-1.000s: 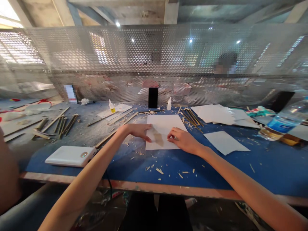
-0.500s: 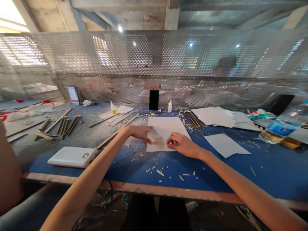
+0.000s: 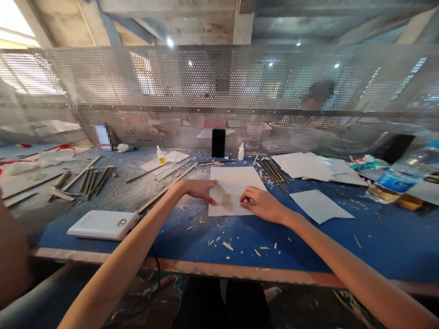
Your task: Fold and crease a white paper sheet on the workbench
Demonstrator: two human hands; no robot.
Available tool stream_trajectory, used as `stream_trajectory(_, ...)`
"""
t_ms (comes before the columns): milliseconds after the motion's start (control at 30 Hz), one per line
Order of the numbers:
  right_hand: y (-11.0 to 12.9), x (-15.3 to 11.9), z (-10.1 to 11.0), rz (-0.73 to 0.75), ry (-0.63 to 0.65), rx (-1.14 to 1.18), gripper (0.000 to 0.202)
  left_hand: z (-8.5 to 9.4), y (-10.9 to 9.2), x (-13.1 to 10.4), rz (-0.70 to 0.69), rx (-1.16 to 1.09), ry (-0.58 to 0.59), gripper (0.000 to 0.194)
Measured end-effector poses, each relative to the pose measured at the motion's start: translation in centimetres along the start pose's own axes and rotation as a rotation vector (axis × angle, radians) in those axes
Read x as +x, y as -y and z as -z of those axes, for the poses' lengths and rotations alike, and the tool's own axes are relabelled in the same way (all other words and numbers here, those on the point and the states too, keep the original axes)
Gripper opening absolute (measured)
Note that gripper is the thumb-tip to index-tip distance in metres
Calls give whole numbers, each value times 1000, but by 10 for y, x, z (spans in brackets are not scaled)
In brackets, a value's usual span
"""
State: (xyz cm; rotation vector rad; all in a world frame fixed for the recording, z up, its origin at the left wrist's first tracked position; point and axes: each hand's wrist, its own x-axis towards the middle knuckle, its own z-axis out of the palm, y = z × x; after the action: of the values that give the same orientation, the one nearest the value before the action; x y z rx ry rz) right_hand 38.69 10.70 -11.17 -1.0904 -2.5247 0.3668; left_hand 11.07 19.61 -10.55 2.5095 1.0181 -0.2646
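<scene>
A white sheet of paper (image 3: pixel 231 180) lies on the blue table, with a small tan patch (image 3: pixel 226 200) near its lower middle. At the sheet's left edge rests my left hand (image 3: pixel 202 189), its thumb and fingers spread apart and holding nothing. My right hand (image 3: pixel 259 200) is over the right part of the sheet, fingers curled together; whatever they may hold is too small to make out. Behind the sheet stand a black phone (image 3: pixel 218 143) and a small white bottle (image 3: pixel 241 151).
Thin sticks (image 3: pixel 272 170) and wood shavings lie around the sheet. A white power bank (image 3: pixel 103 224) is at left, a yellow-labelled bottle (image 3: pixel 161 155) further back. To the right are a loose paper (image 3: pixel 320 205), stacked papers (image 3: pixel 302 166) and a water bottle (image 3: pixel 398 180). Another person's arm (image 3: pixel 13 246) shows at far left.
My right hand has shifted very slightly to the right over the sheet. My left hand keeps its place. The whole view has moved a little.
</scene>
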Motion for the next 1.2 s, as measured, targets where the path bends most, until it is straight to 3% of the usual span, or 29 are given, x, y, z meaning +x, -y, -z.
stream_trajectory(100, -1, 0, -1, 9, 27, 72, 10, 0, 1, 0, 1, 2, -4, 109)
stream_trajectory(267, -2, 1, -1, -14, -39, -14, 12, 1, -1, 0, 15, 20, 10, 111)
stream_trajectory(433, 0, -1, 0, 13, 26, 62, 10, 0, -1, 0, 31, 16, 14, 114)
stream_trajectory(600, 0, -1, 1, 0, -47, -98, 11, -1, 1, 1, 10, 20, 17, 113)
stream_trajectory(767, 1, -2, -1, 41, -12, -78, 9, -1, 1, 2, 2, 29, 19, 114)
stream_trajectory(900, -1, -1, -2, 55, -79, -204, 10, 1, -2, -1, 24, 32, 26, 115)
stream_trajectory(1067, -1, 0, -2, 44, -36, -137, 10, 2, -6, -3, 24, 34, 30, 114)
stream_trajectory(1200, 1, 1, -4, 34, -94, -255, 14, 1, -6, -3, 15, 40, 16, 108)
